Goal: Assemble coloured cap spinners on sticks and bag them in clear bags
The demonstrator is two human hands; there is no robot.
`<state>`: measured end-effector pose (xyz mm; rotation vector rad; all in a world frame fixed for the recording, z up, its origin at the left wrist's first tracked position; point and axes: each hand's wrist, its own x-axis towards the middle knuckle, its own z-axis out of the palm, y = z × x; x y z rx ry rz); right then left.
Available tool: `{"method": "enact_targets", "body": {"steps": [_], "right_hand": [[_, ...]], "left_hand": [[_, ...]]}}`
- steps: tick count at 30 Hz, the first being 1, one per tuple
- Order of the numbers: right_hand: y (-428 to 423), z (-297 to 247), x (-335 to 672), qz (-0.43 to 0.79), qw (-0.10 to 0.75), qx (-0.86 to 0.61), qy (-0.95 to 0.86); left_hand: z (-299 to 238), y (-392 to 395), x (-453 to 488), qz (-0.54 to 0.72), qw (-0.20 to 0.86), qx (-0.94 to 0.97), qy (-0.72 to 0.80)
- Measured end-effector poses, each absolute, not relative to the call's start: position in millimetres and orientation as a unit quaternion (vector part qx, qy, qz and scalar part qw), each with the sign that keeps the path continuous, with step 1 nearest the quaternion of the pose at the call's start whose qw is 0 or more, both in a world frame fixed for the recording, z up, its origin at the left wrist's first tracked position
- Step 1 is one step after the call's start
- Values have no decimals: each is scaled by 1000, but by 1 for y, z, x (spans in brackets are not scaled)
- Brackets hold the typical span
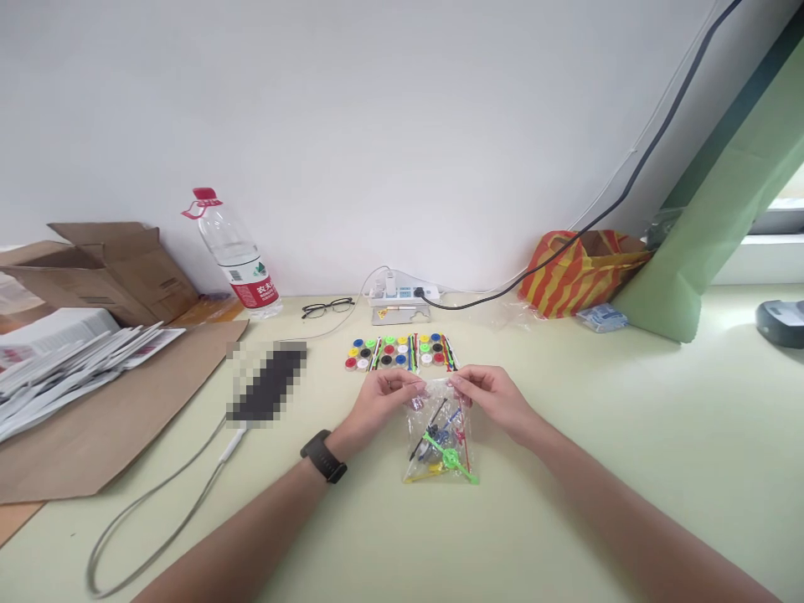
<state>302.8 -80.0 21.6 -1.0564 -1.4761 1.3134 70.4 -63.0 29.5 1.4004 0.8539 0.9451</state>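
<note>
- On the near, middle part of the desk (490, 536), we hold a clear plastic bag (415, 420) of coloured plastic parts (450, 458).
- Our left hand (382, 400) has its fingers pinching the left of the bag's far edge; our right hand's (495, 400) pinch its right.
- Just beyond, we see coloured discs (390, 350) and thin sticks (413, 353).
- Farther, we find glasses (328, 307) left of a power strip (403, 295).

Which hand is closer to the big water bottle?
Left. The left hand is nearer, in front and to the right of the bottle; the right hand is farther right.
</note>
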Motion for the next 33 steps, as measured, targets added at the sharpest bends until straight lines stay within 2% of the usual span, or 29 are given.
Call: {"method": "enact_targets", "body": {"steps": [10, 15, 27, 33], "right_hand": [[-85, 26, 298, 521, 427, -411, -614], [-84, 22, 296, 532, 395, -410, -627], [-75, 18, 310, 483, 389, -429, -657], [-72, 18, 316, 478, 437, -442, -620]], "left_hand": [[23, -60, 69, 385, 588, 613, 362], [23, -63, 69, 360, 589, 633, 350], [19, -57, 65, 359, 596, 606, 385], [23, -57, 66, 373, 602, 593, 383]]}}
